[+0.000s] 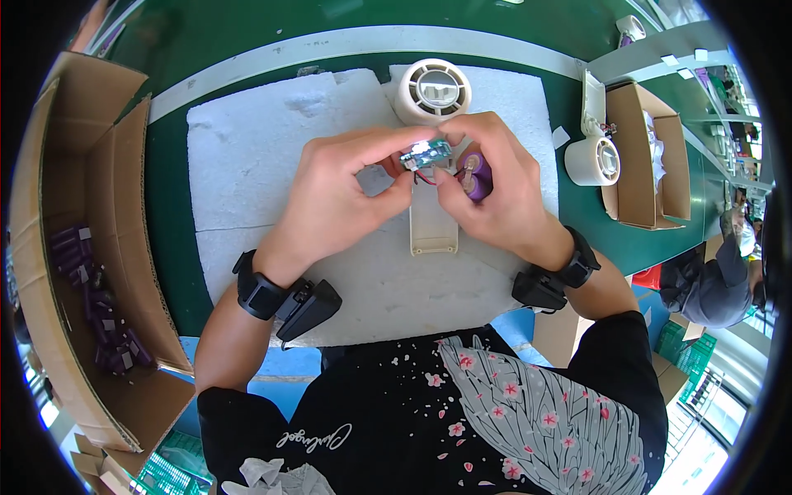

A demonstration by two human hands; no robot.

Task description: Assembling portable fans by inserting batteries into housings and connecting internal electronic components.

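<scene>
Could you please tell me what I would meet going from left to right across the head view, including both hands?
Large open cardboard box, left hand, small circuit board, right hand, cream cylindrical device with a vented face, smaller open cardboard box.

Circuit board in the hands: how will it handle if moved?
Probably stiff: the circuit board shows no visible bend. Likely fragile, with small components exposed on its face. The thin red wire below it curves, so it's probably floppy.
</scene>
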